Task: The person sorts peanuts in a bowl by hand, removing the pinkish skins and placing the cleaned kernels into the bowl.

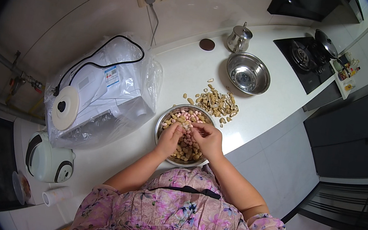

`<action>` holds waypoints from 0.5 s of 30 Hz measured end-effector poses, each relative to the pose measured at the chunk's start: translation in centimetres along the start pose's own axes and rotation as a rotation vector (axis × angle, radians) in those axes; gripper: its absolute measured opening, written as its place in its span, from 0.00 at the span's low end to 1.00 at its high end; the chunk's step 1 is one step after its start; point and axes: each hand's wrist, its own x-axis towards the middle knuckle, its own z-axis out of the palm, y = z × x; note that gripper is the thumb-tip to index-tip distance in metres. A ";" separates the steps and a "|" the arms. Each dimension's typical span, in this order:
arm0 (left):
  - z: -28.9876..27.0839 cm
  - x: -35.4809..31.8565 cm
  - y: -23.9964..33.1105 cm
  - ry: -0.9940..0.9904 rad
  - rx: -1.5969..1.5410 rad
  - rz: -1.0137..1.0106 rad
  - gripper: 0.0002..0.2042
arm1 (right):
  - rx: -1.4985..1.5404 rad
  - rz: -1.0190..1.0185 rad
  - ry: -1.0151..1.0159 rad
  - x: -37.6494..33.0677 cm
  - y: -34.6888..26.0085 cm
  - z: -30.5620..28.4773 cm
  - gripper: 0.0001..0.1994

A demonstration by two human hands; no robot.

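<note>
From my remote seat I see the left hand [170, 137] and right hand [208, 140] meeting above a steel bowl [158, 129], each grip pinching a small pale peanut [187, 125] at the fingertips; unshelled peanuts [186, 153] and pink kernels [191, 114] lie mixed in that bowl, near the front edge of the white surface [285, 84]; just beyond I make out scattered shells [217, 102], with a second bowl [247, 75] farther back.

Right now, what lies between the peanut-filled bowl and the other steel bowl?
The head view shows a loose pile of peanut shells on the counter.
</note>
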 end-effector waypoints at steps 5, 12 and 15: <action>-0.3 -0.1 0.2 -0.033 -0.131 -0.095 0.14 | -0.026 0.138 0.009 0.5 0.2 -0.7 0.09; 0.0 -0.2 -0.1 -0.064 -0.287 -0.152 0.13 | -0.023 -0.020 -0.192 0.6 0.9 -0.7 0.16; 0.5 -0.1 0.0 -0.088 -0.244 -0.114 0.14 | 0.047 -0.025 -0.214 0.9 1.7 -0.2 0.14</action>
